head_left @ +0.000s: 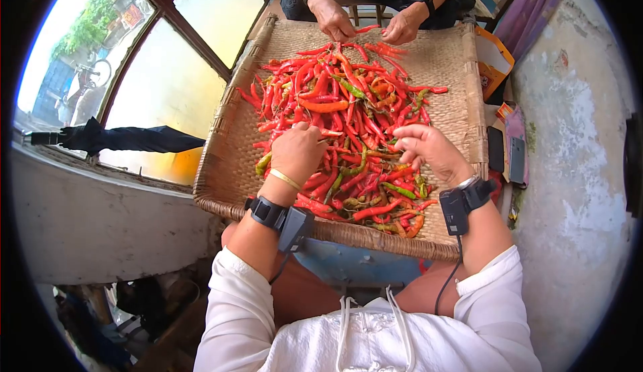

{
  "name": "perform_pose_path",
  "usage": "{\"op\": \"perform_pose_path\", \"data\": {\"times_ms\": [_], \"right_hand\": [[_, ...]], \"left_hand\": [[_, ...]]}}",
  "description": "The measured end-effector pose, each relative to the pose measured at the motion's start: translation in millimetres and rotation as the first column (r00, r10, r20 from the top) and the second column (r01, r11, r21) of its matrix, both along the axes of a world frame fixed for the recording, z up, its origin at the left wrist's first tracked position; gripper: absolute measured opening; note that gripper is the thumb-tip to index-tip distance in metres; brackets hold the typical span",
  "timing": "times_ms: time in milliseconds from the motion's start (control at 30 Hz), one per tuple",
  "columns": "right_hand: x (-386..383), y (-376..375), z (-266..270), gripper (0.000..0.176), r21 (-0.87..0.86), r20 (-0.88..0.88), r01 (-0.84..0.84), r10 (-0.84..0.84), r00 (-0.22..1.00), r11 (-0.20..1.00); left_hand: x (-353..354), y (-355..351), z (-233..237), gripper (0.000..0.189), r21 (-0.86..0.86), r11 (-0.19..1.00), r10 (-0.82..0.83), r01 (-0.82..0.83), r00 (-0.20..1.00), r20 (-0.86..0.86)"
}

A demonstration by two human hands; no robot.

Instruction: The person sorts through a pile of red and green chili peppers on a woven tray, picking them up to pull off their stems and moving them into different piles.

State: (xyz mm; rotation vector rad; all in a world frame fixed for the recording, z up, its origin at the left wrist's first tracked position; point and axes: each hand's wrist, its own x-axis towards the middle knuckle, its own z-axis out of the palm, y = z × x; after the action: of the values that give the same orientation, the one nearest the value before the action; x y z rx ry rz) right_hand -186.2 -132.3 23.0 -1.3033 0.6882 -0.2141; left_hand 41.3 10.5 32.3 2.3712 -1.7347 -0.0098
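A large heap of red chili peppers (365, 114), with some green and orange ones mixed in, lies on a woven tray (221, 164). My left hand (299, 152) is over the left side of the heap, its fingers closed. The end of a red chili pepper (330, 132) sticks out from its fingertips toward the right. At the heap's right side hovers my right hand (435, 152), palm side turned left. Its fingers are half curled and apart, with nothing visible between them.
Across the tray, another person's hands (333, 18) hold a red chili at the far edge. A folded dark umbrella (144, 139) lies by the window at left. A phone (517, 160) and boxes stand between the tray and the right wall (576, 191).
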Motion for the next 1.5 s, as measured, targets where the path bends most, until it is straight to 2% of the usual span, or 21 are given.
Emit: {"op": "perform_pose_path", "data": {"times_ms": [67, 133, 167, 233, 267, 333, 533, 600, 667, 700, 733, 800, 933, 1000, 1067, 1200, 1300, 1333, 1400, 1433, 1500], "right_hand": [[4.3, 13.5, 3.1, 0.032, -0.061, -0.140, -0.317, 0.306, 0.942, 0.946], [6.4, 22.6, 4.5, 0.031, -0.187, -0.256, -0.432, 0.381, 0.888, 0.882], [6.1, 22.7, 1.4, 0.031, -0.183, -0.317, -0.463, 0.394, 0.863, 0.867], [6.2, 24.6, 3.1, 0.031, -0.175, -0.411, -0.549, 0.446, 0.795, 0.817], [5.7, 27.1, 8.8, 0.032, -0.131, -0.453, -0.566, 0.459, 0.764, 0.814], [3.6, 28.7, 0.2, 0.033, -0.037, -0.488, -0.592, 0.502, 0.714, 0.805], [2.5, 36.6, -7.0, 0.033, -0.082, -0.547, -0.725, 0.578, 0.606, 0.683], [1.6, 38.8, -7.5, 0.034, -0.079, -0.537, -0.714, 0.574, 0.618, 0.695], [2.4, 37.4, -18.7, 0.035, -0.209, -0.424, -0.617, 0.498, 0.756, 0.759], [4.0, 36.3, -23.1, 0.033, -0.361, -0.281, -0.533, 0.456, 0.844, 0.765], [4.7, 37.5, -16.3, 0.033, -0.381, -0.266, -0.520, 0.448, 0.854, 0.765], [8.3, 44.0, 0.0, 0.029, -0.249, -0.145, -0.345, 0.318, 0.937, 0.905], [10.7, 45.2, 3.0, 0.024, -0.105, -0.028, -0.200, 0.198, 0.980, 0.974], [11.4, 43.8, -2.5, 0.019, -0.149, 0.055, -0.155, 0.164, 0.985, 0.977], [10.7, 42.1, -1.7, 0.016, -0.114, 0.063, -0.128, 0.135, 0.989, 0.985], [7.4, 21.7, 6.9, 0.014, -0.179, -0.046, -0.078, 0.071, 0.996, 0.981], [1.3, -0.1, 12.9, 0.015, -0.096, 0.038, 0.160, -0.157, 0.987, 0.982], [0.0, -3.8, 14.6, 0.019, -0.046, 0.093, 0.258, -0.253, 0.963, 0.965], [3.4, -2.9, 18.3, 0.038, 0.237, 0.404, 0.484, -0.539, 0.739, 0.842], [3.7, -6.8, 15.4, 0.055, 0.289, 0.451, 0.506, -0.581, 0.677, 0.813], [1.8, -8.3, 14.8, 0.055, 0.259, 0.402, 0.499, -0.562, 0.723, 0.827]], "left_hand": [[7.9, 1.8, 0.0, 0.023, 0.004, 0.998, 0.065, -0.065, 0.995, 0.072], [16.4, 6.5, 5.5, 0.032, 0.015, 0.976, 0.218, -0.219, 0.973, 0.072], [23.3, 7.1, 5.7, 0.041, 0.128, 0.956, 0.254, -0.264, 0.963, 0.087], [32.7, 8.6, -8.1, 0.044, 0.192, 0.945, 0.258, -0.264, 0.965, 0.055], [35.8, 9.6, -12.6, 0.047, 0.261, 0.933, 0.253, -0.249, 0.967, 0.016], [25.9, 13.2, -12.2, 0.055, 0.215, 0.961, 0.171, -0.174, 0.985, 0.035], [20.1, 16.5, -26.3, 0.043, 0.128, 0.988, 0.081, -0.081, 0.997, 0.005], [15.7, 16.8, -31.9, 0.035, 0.107, 0.978, -0.163, 0.180, 0.974, -0.155], [-10.8, 17.3, -13.0, 0.029, 0.150, 0.970, -0.157, 0.193, 0.963, -0.219], [-19.1, 17.1, -10.4, 0.028, 0.143, 0.970, -0.161, 0.197, 0.960, -0.230], [-27.0, 16.5, -7.6, 0.026, 0.132, 0.970, -0.168, 0.203, 0.957, -0.238], [-40.9, 15.3, -5.7, 0.024, 0.077, 0.971, -0.200, 0.227, 0.945, -0.259], [-64.4, 12.2, 2.2, 0.026, 0.080, 0.937, -0.304, 0.340, 0.907, -0.292], [-71.1, 13.2, 1.2, 0.029, 0.048, 0.897, -0.413, 0.438, 0.874, -0.256], [-76.0, 13.0, 2.9, 0.031, 0.178, 0.896, -0.368, 0.406, 0.906, -0.209], [-60.4, 8.6, 5.5, 0.030, 0.031, 0.918, -0.373, 0.396, 0.888, -0.270], [-41.4, 6.1, 8.2, 0.026, -0.074, 0.938, -0.341, 0.337, 0.871, -0.353], [-37.1, 6.0, 6.2, 0.025, -0.101, 0.948, -0.317, 0.301, 0.876, -0.363], [-31.9, 9.3, 5.3, 0.024, -0.136, 0.948, -0.318, 0.288, 0.871, -0.373], [-29.6, 10.1, 4.9, 0.023, -0.145, 0.952, -0.306, 0.270, 0.847, -0.434], [-27.4, 10.4, 3.9, 0.023, -0.176, 0.956, -0.292, 0.234, 0.811, -0.508]]}}
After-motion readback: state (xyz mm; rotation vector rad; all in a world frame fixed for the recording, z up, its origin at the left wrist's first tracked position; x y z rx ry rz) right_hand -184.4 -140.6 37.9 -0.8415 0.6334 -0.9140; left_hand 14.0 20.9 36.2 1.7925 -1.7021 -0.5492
